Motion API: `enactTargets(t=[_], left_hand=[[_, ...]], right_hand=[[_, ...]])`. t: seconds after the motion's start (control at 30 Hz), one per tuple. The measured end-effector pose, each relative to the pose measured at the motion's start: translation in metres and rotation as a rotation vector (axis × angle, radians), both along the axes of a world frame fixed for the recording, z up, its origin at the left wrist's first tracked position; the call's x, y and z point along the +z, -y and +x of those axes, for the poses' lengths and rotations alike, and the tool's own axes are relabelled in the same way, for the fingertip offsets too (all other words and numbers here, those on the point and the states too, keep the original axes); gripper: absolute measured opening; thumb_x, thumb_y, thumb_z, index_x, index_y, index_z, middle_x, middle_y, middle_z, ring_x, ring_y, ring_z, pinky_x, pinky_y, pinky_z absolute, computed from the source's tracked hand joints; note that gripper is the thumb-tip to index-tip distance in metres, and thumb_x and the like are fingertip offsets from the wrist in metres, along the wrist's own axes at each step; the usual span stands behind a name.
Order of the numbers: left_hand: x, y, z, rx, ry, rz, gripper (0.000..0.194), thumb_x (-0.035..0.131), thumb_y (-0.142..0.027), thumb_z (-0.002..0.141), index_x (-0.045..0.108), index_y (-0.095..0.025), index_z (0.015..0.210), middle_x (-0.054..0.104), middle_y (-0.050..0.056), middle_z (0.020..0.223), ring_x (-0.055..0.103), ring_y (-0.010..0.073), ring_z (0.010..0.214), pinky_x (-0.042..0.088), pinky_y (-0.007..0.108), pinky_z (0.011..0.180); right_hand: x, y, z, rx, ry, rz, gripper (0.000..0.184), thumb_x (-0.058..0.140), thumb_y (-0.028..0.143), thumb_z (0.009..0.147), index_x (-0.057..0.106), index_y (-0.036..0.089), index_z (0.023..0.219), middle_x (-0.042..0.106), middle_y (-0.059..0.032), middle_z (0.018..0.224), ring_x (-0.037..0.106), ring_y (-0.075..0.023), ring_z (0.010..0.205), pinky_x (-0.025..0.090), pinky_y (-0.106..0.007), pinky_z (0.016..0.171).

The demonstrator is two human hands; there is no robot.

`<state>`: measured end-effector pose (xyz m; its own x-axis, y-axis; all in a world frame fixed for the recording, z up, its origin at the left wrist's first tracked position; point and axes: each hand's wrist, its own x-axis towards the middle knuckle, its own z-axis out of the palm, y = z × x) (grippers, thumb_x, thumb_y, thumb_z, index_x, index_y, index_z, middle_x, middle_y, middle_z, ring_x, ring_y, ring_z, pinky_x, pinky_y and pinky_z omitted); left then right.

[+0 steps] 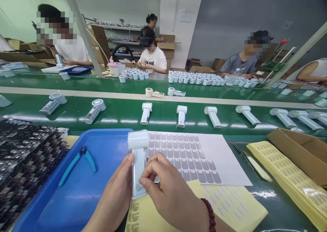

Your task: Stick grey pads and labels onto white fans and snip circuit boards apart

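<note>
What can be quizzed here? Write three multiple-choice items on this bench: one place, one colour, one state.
1. Where do the pliers lie?
A. in the blue tray
B. on the conveyor belt
C. in the cardboard box

2. What colour are the plier handles?
A. red
B. teal
C. yellow

3. How is the white handheld device held?
A. lying flat on the tray
B. by the right hand alone
C. between the left hand and the right hand

Answers: 1 A, they rest on the tray floor; 2 B, both handles are teal; 3 C, fingers of both hands grip its handle.

Glossy white plastic fan (pixel 138 164); shiny blue plastic tray (pixel 76 191); matt paper sheet (pixel 224 164).
</note>
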<state>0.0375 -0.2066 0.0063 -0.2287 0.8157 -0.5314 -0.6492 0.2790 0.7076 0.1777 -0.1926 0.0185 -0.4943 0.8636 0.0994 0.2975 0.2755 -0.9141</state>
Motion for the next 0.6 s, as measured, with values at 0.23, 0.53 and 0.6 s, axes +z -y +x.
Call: enactTargets(t=[0.23,0.53,0.6], left_hand=[[0.016,-0.001,0.007,-0.151,0.076,0.079,0.038,0.076,-0.016,0.073,0.073,-0.020,0.110,0.077,0.007,0.100,0.072,0.0273,0.098,0.059,0.032,0.079],[0.032,-0.105,-0.052,-0.126,-0.456,0.020,0.043,0.058,0.017,0.071,0.071,-0.010,0.102,0.078,0.011,0.085,0.074,0.0200,0.073,0.057,0.024,0.062],[0.031,-0.139,-0.067,-0.003,-0.490,-0.023,0.036,0.057,0.012,0.078,0.069,-0.011,0.103,0.076,0.007,0.077,0.070,0.0175,0.067,0.055,0.024,0.057]], right_hand=[[-0.010,-0.001,-0.002,-0.144,-0.143,0.209,0.011,0.051,0.015,0.091,0.056,0.022,0.085,0.053,-0.0033,0.097,0.060,-0.0154,0.078,0.051,-0.026,0.059],[-0.025,-0.029,0.088,-0.545,0.307,0.246,0.037,0.041,0.026,0.098,0.051,0.022,0.134,0.068,-0.0120,0.122,0.066,-0.0272,0.108,0.058,-0.043,0.084],[-0.035,-0.030,0.115,-0.649,0.579,0.245,0.046,0.039,0.021,0.096,0.046,0.020,0.142,0.073,-0.0133,0.117,0.067,-0.0302,0.108,0.058,-0.045,0.080]])
